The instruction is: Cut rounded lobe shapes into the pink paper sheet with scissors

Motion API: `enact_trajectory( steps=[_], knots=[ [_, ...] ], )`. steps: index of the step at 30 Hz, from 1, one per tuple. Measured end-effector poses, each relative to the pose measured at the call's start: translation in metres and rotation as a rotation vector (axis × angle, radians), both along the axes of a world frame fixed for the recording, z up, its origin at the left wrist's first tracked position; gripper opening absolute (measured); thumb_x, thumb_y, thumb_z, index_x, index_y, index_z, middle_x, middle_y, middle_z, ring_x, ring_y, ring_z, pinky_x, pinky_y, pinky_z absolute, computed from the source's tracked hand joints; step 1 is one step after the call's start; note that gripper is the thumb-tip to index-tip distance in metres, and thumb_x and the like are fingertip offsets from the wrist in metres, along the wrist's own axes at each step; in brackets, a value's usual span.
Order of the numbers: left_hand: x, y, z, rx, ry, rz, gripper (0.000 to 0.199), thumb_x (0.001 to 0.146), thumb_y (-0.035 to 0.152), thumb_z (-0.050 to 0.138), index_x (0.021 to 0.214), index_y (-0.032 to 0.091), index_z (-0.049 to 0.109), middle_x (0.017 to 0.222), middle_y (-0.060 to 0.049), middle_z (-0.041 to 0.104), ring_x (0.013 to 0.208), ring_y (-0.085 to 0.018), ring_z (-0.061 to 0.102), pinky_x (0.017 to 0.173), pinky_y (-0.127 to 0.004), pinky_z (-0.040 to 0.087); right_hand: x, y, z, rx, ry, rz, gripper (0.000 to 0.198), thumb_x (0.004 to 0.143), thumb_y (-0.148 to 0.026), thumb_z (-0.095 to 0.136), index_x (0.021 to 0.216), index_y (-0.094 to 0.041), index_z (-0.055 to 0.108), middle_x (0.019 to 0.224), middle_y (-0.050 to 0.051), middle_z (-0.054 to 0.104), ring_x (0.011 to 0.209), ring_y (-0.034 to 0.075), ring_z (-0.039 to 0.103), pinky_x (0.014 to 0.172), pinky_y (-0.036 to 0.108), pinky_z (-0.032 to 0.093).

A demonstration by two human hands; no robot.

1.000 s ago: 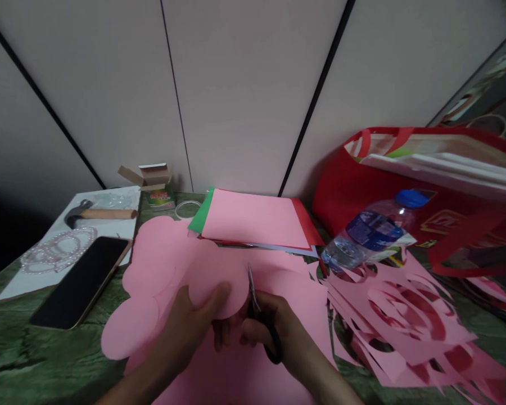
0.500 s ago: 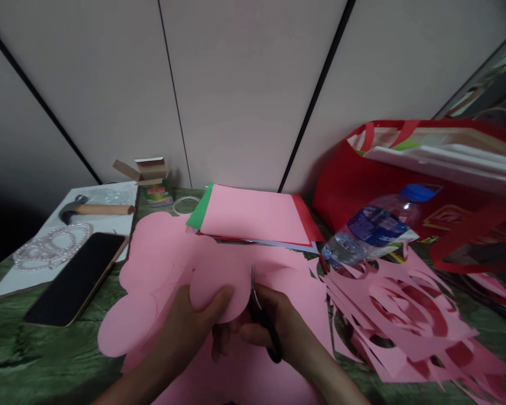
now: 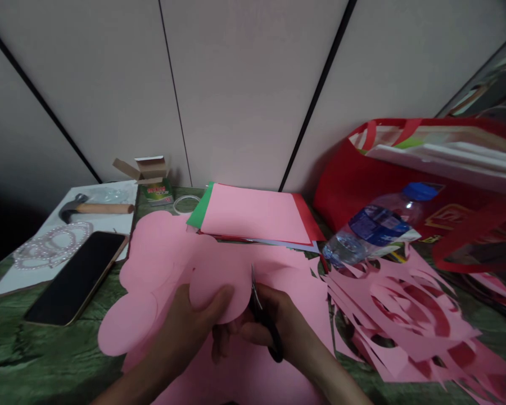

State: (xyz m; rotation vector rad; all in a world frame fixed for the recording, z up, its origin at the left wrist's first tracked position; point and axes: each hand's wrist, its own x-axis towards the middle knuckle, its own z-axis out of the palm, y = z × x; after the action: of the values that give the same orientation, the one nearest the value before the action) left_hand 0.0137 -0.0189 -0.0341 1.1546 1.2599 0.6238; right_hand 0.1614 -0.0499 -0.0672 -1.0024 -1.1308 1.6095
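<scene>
My left hand pinches a pink paper piece with rounded edges, its thumb lying on top and the other fingers underneath. In my right hand is a pair of scissors with black handles. Their blades point away from me and touch the right edge of the held paper. Below both hands lie large pink sheets. Rounded pink cutouts are spread to the left. How far apart the blades are is hard to make out.
Pink paper scraps pile up at the right, beside a leaning water bottle and a red bag. Coloured paper is stacked at the back. Leftward are a phone, beads, a hammer and a small box.
Both hands, the scissors and the held paper keep almost the same place. The view has shifted very slightly.
</scene>
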Motion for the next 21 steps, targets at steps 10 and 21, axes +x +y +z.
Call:
enact_trajectory(
  steps=[10,21],
  knots=[
    [0.0,0.0009,0.0006,0.007,0.035,-0.01,0.041,0.071,0.044,0.051,0.04,0.018,0.051,0.023,0.002,0.048,0.024,-0.013,0.045,0.039,-0.027,0.041,-0.0021,0.0007,0.0042,0.014,-0.01,-0.009,0.034,0.058,-0.038,0.074,0.068,-0.016,0.052,0.058,-0.005,0.039,0.053,0.009,0.034,0.052,0.024,0.031],
    [-0.0007,-0.0014,0.0031,0.016,0.049,-0.004,0.043,0.072,0.045,0.05,0.038,0.018,0.05,0.024,0.001,0.049,0.026,-0.013,0.045,0.042,-0.027,0.044,-0.0025,0.0017,0.0015,0.064,0.023,0.004,0.03,0.063,-0.041,0.071,0.073,-0.015,0.06,0.06,-0.003,0.049,0.055,0.011,0.041,0.053,0.023,0.035]
  ],
)
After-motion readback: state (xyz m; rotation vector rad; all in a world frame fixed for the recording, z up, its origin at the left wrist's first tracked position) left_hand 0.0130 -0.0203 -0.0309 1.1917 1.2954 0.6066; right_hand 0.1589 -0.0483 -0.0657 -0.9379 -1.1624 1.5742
